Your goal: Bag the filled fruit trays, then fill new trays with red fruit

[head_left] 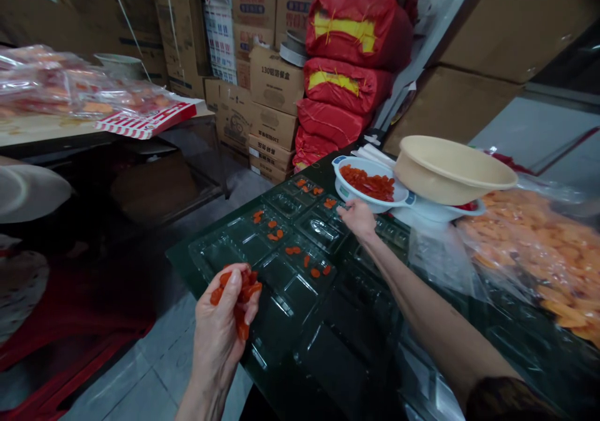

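Observation:
My left hand [224, 321] is closed round a bunch of orange-red candy pieces [240, 290], held over the near edge of clear plastic compartment trays [281, 246] on a dark table. Several compartments hold a few orange pieces [315, 268] each. My right hand [359, 218] reaches forward over the far trays, fingers pinched together just below a white bowl [347, 190] of orange-red pieces [370, 183]. What the pinch holds is too small to make out.
A beige bowl [450, 171] rests tilted behind the white one. A clear bag of orange snacks [539, 252] lies at right. Red sacks [351, 65] and cardboard boxes [272, 96] are stacked behind. A table with bagged goods [70, 90] stands at left.

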Demonstrator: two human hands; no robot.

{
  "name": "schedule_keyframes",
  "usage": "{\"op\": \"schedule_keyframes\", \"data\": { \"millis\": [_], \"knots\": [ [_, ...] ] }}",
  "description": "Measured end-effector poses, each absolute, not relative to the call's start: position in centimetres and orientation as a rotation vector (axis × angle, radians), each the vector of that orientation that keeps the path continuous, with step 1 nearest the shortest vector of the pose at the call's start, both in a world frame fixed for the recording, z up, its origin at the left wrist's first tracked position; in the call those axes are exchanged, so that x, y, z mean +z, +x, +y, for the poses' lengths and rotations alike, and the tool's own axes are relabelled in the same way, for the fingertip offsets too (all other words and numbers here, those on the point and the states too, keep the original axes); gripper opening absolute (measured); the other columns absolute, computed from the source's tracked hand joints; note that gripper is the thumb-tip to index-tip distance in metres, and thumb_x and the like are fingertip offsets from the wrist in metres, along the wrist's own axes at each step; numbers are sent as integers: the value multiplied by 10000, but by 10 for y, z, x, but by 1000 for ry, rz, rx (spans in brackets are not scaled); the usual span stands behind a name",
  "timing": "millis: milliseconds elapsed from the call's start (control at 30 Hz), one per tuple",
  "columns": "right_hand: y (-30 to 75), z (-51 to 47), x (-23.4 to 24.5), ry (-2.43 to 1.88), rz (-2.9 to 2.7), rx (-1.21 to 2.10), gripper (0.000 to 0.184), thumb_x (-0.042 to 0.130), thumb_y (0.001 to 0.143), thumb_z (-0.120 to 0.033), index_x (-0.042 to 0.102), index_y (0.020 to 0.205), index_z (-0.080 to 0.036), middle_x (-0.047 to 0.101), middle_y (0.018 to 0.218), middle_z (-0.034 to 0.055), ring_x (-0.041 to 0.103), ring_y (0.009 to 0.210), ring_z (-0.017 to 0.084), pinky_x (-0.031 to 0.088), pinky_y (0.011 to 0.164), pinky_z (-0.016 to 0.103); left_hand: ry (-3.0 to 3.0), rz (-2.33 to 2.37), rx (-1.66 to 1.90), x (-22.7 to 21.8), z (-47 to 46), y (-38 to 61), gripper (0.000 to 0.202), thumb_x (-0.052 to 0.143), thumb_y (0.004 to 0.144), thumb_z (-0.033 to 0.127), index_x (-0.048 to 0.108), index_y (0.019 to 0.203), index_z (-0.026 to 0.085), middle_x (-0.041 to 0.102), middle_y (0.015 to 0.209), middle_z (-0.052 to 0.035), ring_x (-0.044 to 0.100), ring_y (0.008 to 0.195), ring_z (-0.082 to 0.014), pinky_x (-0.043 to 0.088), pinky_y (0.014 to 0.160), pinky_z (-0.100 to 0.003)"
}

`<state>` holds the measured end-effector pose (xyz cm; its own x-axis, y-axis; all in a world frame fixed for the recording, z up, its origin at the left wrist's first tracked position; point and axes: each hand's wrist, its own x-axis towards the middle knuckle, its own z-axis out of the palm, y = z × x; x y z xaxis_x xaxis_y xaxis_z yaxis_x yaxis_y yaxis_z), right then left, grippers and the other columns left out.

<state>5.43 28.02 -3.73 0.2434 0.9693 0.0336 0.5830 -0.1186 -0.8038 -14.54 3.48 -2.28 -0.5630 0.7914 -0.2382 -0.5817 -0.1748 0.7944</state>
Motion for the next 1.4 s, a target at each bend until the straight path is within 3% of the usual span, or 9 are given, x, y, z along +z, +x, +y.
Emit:
{"op": "schedule_keyframes", "data": {
  "millis": [67, 167, 333, 467, 533, 767, 967, 1100, 1400],
  "knots": [
    [55, 277, -38, -1897, -1579, 556, 166, 756, 615, -204, 597, 662, -201, 530, 648, 5, 558, 790, 213, 420, 661, 291, 285, 1127, 1878, -24, 35, -146, 290, 754, 640, 335, 637, 816, 137, 629, 733, -40, 513, 429, -68, 310, 320, -128],
    [58, 276, -37, -2014, -1740, 382, 74, 674, 677, -189, 619, 629, -202, 569, 670, 27, 581, 786, 224, 416, 700, 315, 286, 1137, 1873, -25, 34, -148, 293, 747, 648, 331, 633, 836, 138, 624, 716, -34, 499, 418, -60, 309, 322, -130],
    [64, 274, -30, -2094, -1886, 121, 208, 496, 827, -274, 674, 918, -216, 634, 887, 90, 602, 868, 258, 436, 736, 347, 285, 1145, 1887, -28, 35, -150, 291, 744, 647, 334, 630, 829, 137, 617, 729, -29, 502, 422, -63, 303, 316, -132],
    [56, 279, -25, -2011, -2071, -18, 319, 422, 888, -305, 608, 1142, -257, 592, 1114, 102, 571, 997, 262, 425, 811, 354, 279, 1131, 1867, -29, 36, -149, 285, 744, 655, 332, 634, 836, 141, 618, 715, -25, 479, 400, -51, 294, 323, -132],
    [47, 290, -24, -1966, -2174, -45, 332, 390, 906, -286, 600, 1162, -273, 571, 1166, 95, 561, 1028, 251, 422, 824, 343, 273, 1129, 1859, -31, 36, -149, 282, 742, 661, 331, 634, 841, 143, 617, 717, -26, 475, 399, -48, 290, 327, -131],
    [25, 333, -25, -2079, -2367, 5, 216, 566, 811, -186, 669, 993, -129, 651, 1018, 141, 607, 956, 251, 467, 775, 353, 270, 1158, 1858, -36, 38, -150, 274, 733, 679, 341, 644, 844, 141, 612, 774, -29, 475, 409, -40, 285, 332, -133],
    [28, 333, -34, -2033, -2396, -43, 237, 537, 790, -140, 653, 996, -148, 638, 1056, 148, 605, 980, 274, 468, 768, 345, 280, 1150, 1845, -37, 41, -149, 258, 727, 689, 329, 646, 850, 145, 621, 767, -31, 458, 398, -33, 288, 331, -132],
    [31, 327, -35, -2001, -2327, -91, 266, 479, 826, -193, 604, 1054, -135, 628, 1050, 156, 608, 964, 282, 466, 756, 340, 273, 1152, 1850, -36, 42, -149, 259, 733, 677, 329, 646, 828, 138, 611, 752, -33, 486, 426, -52, 282, 322, -129],
    [35, 308, -32, -2004, -2120, -42, 305, 491, 791, -106, 554, 1078, -26, 574, 1065, 261, 558, 1033, 363, 410, 844, 466, 306, 1145, 1853, -33, 40, -146, 258, 725, 681, 332, 645, 833, 139, 597, 751, -26, 474, 422, -46, 279, 324, -130]
  ]
}}
